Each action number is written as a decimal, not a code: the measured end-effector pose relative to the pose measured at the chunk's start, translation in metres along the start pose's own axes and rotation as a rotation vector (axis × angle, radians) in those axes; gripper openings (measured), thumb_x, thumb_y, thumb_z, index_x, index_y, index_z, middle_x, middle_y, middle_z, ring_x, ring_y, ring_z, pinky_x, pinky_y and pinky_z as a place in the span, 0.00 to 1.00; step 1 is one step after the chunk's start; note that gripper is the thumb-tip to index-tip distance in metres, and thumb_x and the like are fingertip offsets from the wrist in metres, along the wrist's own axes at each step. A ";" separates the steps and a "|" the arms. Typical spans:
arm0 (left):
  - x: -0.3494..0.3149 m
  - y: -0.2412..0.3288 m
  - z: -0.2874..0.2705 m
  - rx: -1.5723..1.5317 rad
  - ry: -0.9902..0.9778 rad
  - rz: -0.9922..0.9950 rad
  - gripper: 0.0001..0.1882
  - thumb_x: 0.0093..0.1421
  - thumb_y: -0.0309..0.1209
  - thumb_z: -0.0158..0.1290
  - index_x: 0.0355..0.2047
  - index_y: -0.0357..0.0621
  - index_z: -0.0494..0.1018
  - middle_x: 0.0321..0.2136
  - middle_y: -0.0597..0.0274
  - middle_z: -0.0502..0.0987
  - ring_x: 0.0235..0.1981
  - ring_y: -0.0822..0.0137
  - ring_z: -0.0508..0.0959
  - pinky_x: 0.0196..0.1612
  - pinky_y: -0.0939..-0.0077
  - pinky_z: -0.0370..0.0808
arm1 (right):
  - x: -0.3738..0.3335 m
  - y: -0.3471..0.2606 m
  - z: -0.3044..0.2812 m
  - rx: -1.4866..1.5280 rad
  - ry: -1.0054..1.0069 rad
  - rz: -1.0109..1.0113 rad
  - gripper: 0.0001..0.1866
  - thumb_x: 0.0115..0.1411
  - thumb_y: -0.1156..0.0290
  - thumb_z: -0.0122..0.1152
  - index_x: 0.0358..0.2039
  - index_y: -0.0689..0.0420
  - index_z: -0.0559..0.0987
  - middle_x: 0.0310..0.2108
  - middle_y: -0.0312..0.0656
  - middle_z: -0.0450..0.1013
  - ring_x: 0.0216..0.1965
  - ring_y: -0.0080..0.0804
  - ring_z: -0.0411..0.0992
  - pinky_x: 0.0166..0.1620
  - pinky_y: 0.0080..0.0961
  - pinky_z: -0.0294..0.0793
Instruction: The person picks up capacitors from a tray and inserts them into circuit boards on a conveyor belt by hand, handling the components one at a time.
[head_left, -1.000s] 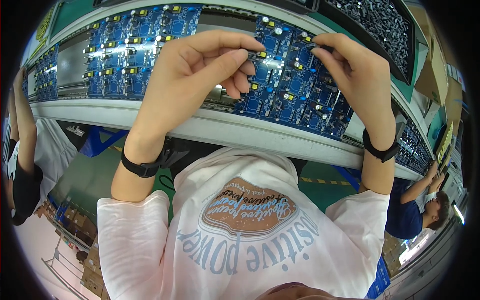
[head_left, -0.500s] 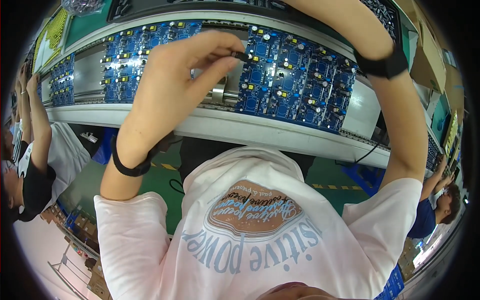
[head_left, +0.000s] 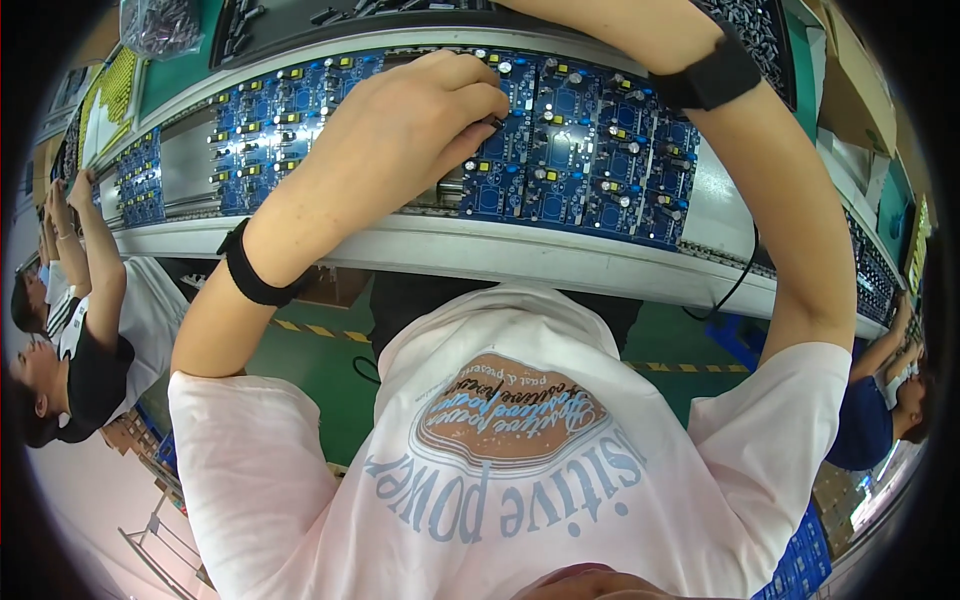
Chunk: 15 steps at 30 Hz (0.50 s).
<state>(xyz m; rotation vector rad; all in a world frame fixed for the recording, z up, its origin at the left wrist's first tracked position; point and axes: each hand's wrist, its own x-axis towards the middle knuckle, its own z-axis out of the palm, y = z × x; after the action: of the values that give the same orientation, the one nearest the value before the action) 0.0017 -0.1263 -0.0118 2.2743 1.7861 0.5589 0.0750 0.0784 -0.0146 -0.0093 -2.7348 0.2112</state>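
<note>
My left hand (head_left: 425,115) reaches over a panel of blue circuit boards (head_left: 550,205), thumb and fingers pinched at its left part. Between the fingertips is a small black electronic component (head_left: 499,122), mostly covered by the fingers, down at the board surface. Whether it is seated in the board cannot be made out. Yellow, silver and blue parts stand on the panel. My right forearm, with a black wristband (head_left: 706,75), crosses above the panel's right end. That hand is beyond the top edge, near a black tray (head_left: 400,22) of loose black components.
The panels lie on a conveyor with a pale metal front rail (head_left: 400,238). Another blue panel (head_left: 290,100) is to the left. A second black tray (head_left: 790,60), a cardboard box (head_left: 855,90) and a plastic bag of parts (head_left: 160,25) stand behind. Co-workers are at both sides.
My left hand has brought the black component down and slightly right onto the panel. My right arm has swung farther left along the top edge. The panels have shifted slightly in view.
</note>
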 end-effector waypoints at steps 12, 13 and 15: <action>0.005 -0.004 -0.001 0.054 0.007 0.063 0.11 0.58 0.27 0.60 0.42 0.44 0.80 0.39 0.61 0.79 0.43 0.56 0.80 0.43 0.63 0.79 | -0.024 -0.017 -0.038 0.202 0.222 -0.033 0.07 0.55 0.77 0.61 0.32 0.68 0.81 0.29 0.56 0.78 0.35 0.49 0.80 0.42 0.40 0.79; 0.003 -0.006 -0.001 0.096 -0.008 0.122 0.13 0.56 0.27 0.59 0.43 0.44 0.79 0.39 0.61 0.79 0.43 0.57 0.80 0.44 0.64 0.79 | -0.028 -0.024 -0.050 0.206 0.224 -0.042 0.07 0.55 0.77 0.61 0.32 0.68 0.81 0.29 0.56 0.78 0.35 0.49 0.80 0.42 0.40 0.79; 0.003 -0.009 -0.003 0.140 -0.020 0.184 0.14 0.55 0.26 0.59 0.44 0.44 0.79 0.40 0.61 0.79 0.44 0.58 0.80 0.45 0.65 0.79 | -0.040 -0.033 -0.074 0.598 0.014 0.320 0.06 0.63 0.77 0.61 0.37 0.67 0.79 0.28 0.48 0.78 0.33 0.35 0.80 0.40 0.29 0.80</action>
<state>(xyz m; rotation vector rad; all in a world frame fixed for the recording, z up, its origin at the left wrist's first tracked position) -0.0065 -0.1210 -0.0120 2.5478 1.6658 0.4519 0.1411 0.0548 0.0424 -0.2794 -2.5329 1.0971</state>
